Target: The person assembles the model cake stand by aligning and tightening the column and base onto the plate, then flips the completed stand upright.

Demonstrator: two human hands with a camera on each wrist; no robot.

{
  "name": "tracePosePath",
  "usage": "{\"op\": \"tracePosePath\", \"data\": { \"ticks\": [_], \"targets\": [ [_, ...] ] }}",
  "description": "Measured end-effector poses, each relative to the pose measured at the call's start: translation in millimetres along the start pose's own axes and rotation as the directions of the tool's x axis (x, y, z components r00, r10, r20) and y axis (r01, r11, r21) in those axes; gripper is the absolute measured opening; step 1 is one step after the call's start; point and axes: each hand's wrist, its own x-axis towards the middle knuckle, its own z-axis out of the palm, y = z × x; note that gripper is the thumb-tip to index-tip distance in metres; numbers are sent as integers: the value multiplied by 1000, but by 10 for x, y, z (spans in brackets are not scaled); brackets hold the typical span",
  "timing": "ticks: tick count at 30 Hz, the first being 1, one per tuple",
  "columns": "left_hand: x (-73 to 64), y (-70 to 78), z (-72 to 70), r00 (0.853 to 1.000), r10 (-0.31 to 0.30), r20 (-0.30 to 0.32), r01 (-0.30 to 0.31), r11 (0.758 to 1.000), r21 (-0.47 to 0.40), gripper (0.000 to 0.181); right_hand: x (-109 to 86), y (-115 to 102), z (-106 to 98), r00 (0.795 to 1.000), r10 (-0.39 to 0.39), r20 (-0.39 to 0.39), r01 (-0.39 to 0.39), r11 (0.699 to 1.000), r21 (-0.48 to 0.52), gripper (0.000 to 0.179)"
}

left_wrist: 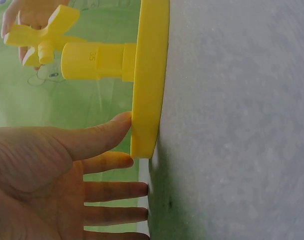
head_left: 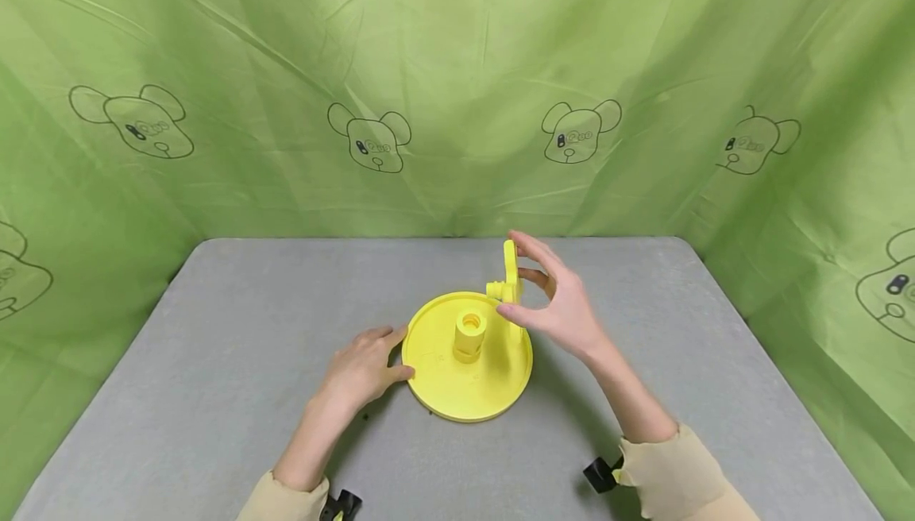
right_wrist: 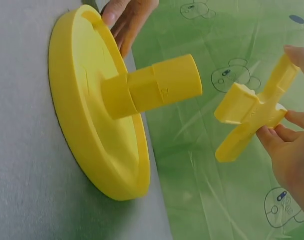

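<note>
A round yellow base [head_left: 436, 394] with a raised rim lies flat on the table, and a hollow yellow post [head_left: 469, 336] stands upright at its middle. My left hand [head_left: 364, 366] touches the base's left edge with thumb and fingertips; its fingers [left_wrist: 114, 190] look straight in the left wrist view. Above the base's far right part, my right hand [head_left: 561, 302] pinches a yellow cross-shaped piece [right_wrist: 259, 112] by its arms. The piece is held upright, apart from the post, with its short peg [head_left: 495, 290] pointing left. Some of its arms are partly hidden by fingers.
The grey table [head_left: 286, 291] extends around the base on every side. Green curtains [head_left: 457, 68] with bear-head outlines hang behind it and at both sides. Black devices [head_left: 602, 475] sit at both cuffs near the front.
</note>
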Motion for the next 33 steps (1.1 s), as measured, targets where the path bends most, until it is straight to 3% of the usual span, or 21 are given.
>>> {"op": "tracePosePath", "data": {
  "ticks": [7, 11, 21, 33],
  "targets": [
    [26, -9, 19, 1000, 5, -1, -5, 1000, 4, 72, -18, -36, 87, 998, 12, 66, -8, 998, -69, 96],
    [29, -11, 18, 1000, 16, -5, -16, 1000, 13, 72, -17, -51, 143, 993, 9, 116, 11, 985, -170, 96],
    [19, 8, -8, 1000, 21, 0, -21, 1000, 22, 71, 10, -88, 275, 959, 22, 284, 103, 903, -417, 96],
    [31, -4, 5, 1000, 15, 4, -15, 999, 32, 71, 117, -148, 418, 905, 43, 424, 214, 814, -540, 90]
  ]
}}
